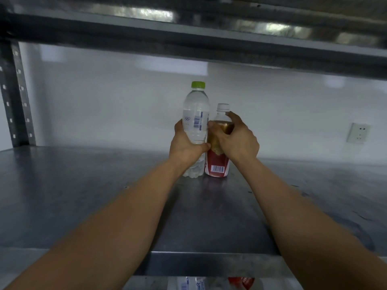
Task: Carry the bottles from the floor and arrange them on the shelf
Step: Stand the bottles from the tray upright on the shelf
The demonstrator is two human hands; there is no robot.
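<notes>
At nine o'clock the perforated upright stood well apart from the work. The left hand was wrapped round the lower body of the water bottle — green-capped and seemingly full, so probably weighty, with a thin ribbed wall likely to give under a squeeze. Touching it at three o'clock stood the amber drink bottle, its shoulder gripped by the right hand. Both appeared to stand upright on the metal shelf. Smooth plastic could slip, so mid-body seemed the safest hold. The upper shelf at twelve o'clock limited lifting room — a wall socket sat far off at three o'clock.
</notes>
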